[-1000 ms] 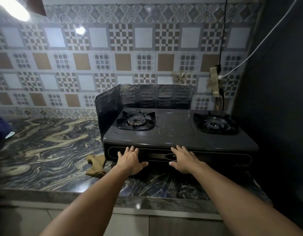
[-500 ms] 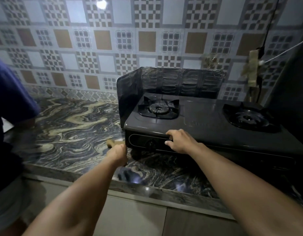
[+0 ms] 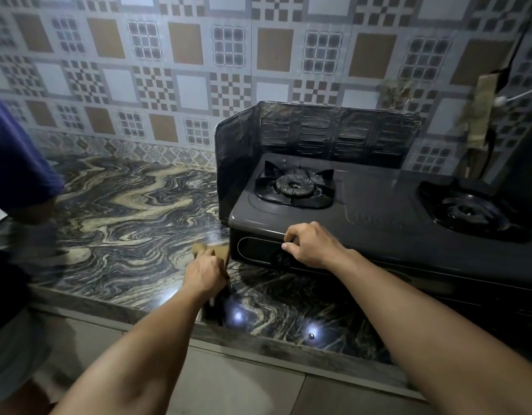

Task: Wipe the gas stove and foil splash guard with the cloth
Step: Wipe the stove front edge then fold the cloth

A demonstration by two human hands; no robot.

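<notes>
While wiping has not begun, the risk noted is that the cloth (image 3: 212,252), lying on the marbled counter (image 3: 118,217) just beside the gas stove (image 3: 378,223), slips from a partial pinch. Left hand (image 3: 205,272) is curled over the cloth, fingers closing; a firm grasp cannot be confirmed. Right hand (image 3: 311,245) is half-closed on the stove's front edge, fingertips touching the panel; foil splash guard (image 3: 318,136) untouched.
</notes>
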